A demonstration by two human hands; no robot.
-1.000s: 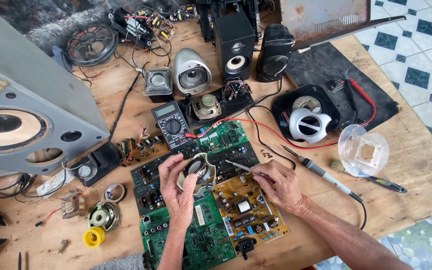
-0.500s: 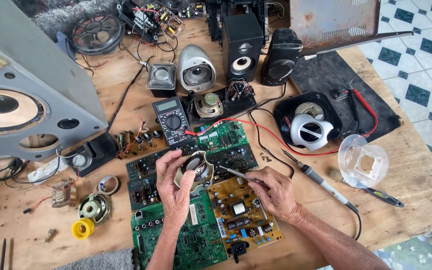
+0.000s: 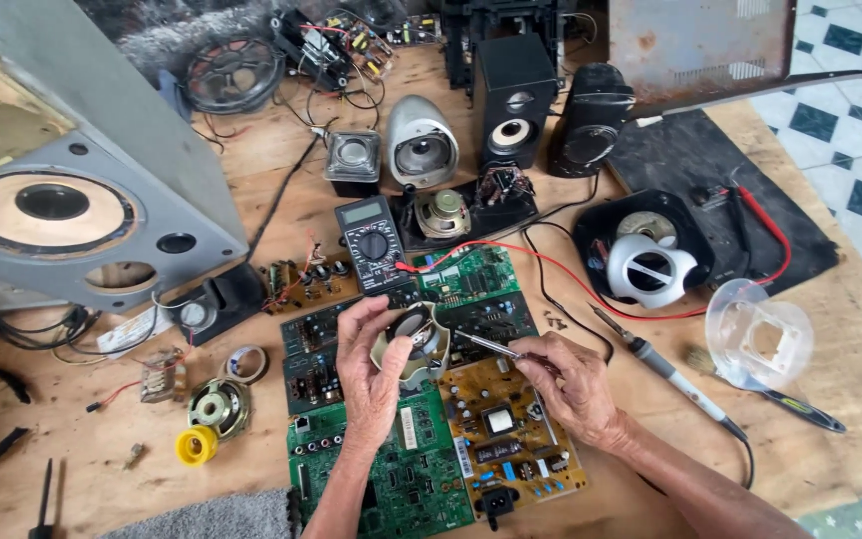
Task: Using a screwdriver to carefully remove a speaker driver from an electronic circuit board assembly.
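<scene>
One speaker shell (image 3: 413,344), two hands, one screwdriver (image 3: 486,345)

My left hand (image 3: 371,374) covers much of the small speaker frame (image 3: 413,339) and the green circuit board (image 3: 401,469) beneath it. The thin tool (image 3: 486,345) disappears into my right hand (image 3: 566,384), its tip too small to make out. The big grey speaker cabinet (image 3: 82,190) runs off the left edge, and the rusty metal panel (image 3: 700,40) off the top.
</scene>
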